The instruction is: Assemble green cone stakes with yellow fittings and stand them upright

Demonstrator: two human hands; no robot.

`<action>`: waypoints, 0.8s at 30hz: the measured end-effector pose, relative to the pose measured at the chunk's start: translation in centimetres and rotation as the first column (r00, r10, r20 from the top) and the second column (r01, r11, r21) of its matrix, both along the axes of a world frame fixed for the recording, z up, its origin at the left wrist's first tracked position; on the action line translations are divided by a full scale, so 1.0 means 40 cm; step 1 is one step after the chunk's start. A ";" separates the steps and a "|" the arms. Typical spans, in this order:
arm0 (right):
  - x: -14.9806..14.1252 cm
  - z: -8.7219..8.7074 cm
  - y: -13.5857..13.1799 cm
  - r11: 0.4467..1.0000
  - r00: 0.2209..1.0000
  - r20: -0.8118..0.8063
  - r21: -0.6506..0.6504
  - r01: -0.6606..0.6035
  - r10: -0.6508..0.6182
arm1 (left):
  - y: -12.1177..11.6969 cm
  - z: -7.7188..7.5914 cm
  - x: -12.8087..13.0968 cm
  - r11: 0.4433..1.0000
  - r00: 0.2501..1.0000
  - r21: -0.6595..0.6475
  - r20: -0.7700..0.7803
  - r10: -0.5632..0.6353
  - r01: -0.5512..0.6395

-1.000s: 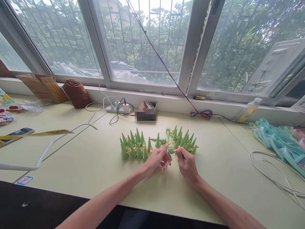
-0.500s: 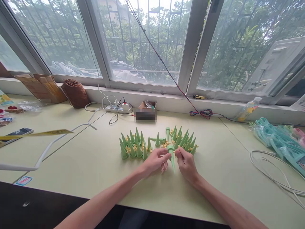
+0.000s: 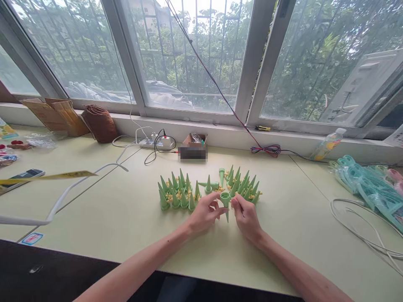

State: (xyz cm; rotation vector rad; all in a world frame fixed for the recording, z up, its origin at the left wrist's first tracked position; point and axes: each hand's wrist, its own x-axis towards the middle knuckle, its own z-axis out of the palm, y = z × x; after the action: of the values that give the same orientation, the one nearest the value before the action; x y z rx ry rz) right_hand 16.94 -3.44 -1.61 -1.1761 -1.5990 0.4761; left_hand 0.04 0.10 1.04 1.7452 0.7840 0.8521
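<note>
My left hand point(image 3: 206, 212) pinches a green plastic spike point(image 3: 225, 200) between thumb and fingers, point down, its hollow wide end tipped toward me. Just right of the spike, my right hand point(image 3: 246, 214) is closed, thumb against forefinger; a small thing in its fingertips is too hidden to name. Behind the left hand stands a group of green spikes point(image 3: 175, 195), points up, with small yellow valves at their sides. A similar group point(image 3: 244, 182) stands behind the right hand. Between the groups, one spike point(image 3: 208, 184) stands upright and another point(image 3: 221, 176) has its wide end away from me.
Farther back are a small open cardboard box point(image 3: 201, 140) and a power strip point(image 3: 151, 142) with cables. At right lie a bottle point(image 3: 329, 144), teal plastic parts point(image 3: 362, 180) and a coiled white cable point(image 3: 355, 235). A phone point(image 3: 28, 176) lies left.
The spike in my left hand has tilted so its hollow end now faces me more. My left fingers have shifted lower along it; my right hand has barely moved.
</note>
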 end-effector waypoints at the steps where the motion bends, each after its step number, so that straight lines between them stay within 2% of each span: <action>1: 0.000 0.000 0.000 1.000 1.000 0.002 0.004 -0.003 0.003 | 0.001 -0.002 0.000 1.000 1.000 0.028 0.004 0.010 -0.011; 7: -0.001 -0.002 -0.001 1.000 1.000 0.012 0.023 -0.021 0.021 | 0.002 -0.018 0.001 0.982 0.998 0.175 0.017 0.067 -0.069; 15: -0.004 -0.002 -0.003 1.000 1.000 0.008 0.022 -0.021 0.020 | -0.003 -0.018 0.003 0.965 0.994 0.239 0.030 0.102 -0.106; 19: -0.009 0.002 -0.004 1.000 1.000 0.003 0.023 0.012 -0.012 | -0.005 -0.012 0.006 0.979 0.995 0.178 -0.002 0.101 -0.099; 24: -0.008 0.009 -0.004 0.997 0.997 -0.015 0.031 0.073 -0.072 | -0.003 -0.002 0.011 0.988 0.989 -0.056 0.024 0.144 -0.143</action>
State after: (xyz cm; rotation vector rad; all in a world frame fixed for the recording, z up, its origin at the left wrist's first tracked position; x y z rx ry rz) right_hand 16.62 -3.58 -1.26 -1.2006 -1.5412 0.4098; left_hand 0.46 -0.01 0.97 1.6403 0.9143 0.9412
